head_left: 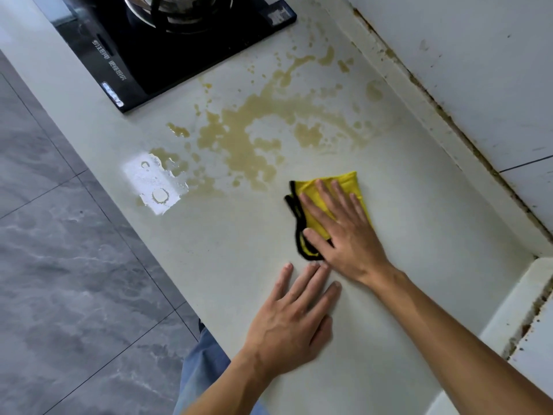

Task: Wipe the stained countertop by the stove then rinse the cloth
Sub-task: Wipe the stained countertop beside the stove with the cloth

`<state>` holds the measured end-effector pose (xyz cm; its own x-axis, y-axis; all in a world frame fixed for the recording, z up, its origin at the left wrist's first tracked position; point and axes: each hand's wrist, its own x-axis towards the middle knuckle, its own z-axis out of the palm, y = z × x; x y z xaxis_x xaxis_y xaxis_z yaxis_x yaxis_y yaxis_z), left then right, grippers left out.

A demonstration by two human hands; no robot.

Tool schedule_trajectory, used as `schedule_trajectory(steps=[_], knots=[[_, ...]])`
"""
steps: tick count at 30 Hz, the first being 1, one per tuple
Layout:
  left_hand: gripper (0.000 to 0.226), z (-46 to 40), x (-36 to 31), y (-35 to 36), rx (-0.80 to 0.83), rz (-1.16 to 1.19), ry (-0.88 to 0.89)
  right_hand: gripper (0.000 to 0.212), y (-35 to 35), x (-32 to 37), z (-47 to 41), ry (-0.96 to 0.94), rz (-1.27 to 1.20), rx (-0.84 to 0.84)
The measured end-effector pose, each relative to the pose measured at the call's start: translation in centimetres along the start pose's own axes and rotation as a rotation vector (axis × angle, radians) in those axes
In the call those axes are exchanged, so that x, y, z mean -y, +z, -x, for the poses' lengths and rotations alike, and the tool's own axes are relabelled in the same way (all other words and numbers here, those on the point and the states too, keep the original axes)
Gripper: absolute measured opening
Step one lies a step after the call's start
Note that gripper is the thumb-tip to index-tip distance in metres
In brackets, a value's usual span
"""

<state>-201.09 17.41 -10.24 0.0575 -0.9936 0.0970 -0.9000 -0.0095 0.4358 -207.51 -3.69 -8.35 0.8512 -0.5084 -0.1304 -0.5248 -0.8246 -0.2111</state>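
Note:
A folded yellow cloth with a black hem lies on the pale countertop. My right hand presses flat on it with fingers spread. My left hand rests palm-down on the bare counter just below the cloth, holding nothing. A wide brownish-yellow stain spreads over the counter between the cloth and the black stove, with a wet, glaring puddle at its left end. The cloth sits at the stain's lower right edge.
A metal pot stands on the stove burner at the top. A raised backsplash ledge and a white tiled wall run along the right. The counter's front edge drops to a grey tiled floor at the left.

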Motion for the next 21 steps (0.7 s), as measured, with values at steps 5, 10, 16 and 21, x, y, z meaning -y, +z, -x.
schedule_trajectory(steps=[5, 10, 16, 21], knots=[[0.054, 0.0, -0.1, -0.1, 0.003, -0.008, 0.006, 0.069, -0.5, 1.3, -4.9, 0.313, 0.005, -0.069], [0.057, -0.2, 0.1, -0.4, 0.03, -0.014, 0.009, 0.067, 1.2, 4.9, -3.6, -0.146, 0.06, 0.016], [0.052, 0.0, 0.0, -1.2, 0.058, 0.008, 0.007, 0.067, -0.5, 2.9, -5.8, -0.063, 0.064, 0.042], [0.051, 2.3, 0.7, -2.5, -0.044, 0.0, -0.219, 0.067, 0.9, 9.0, -7.9, -0.075, 0.038, 0.035]])
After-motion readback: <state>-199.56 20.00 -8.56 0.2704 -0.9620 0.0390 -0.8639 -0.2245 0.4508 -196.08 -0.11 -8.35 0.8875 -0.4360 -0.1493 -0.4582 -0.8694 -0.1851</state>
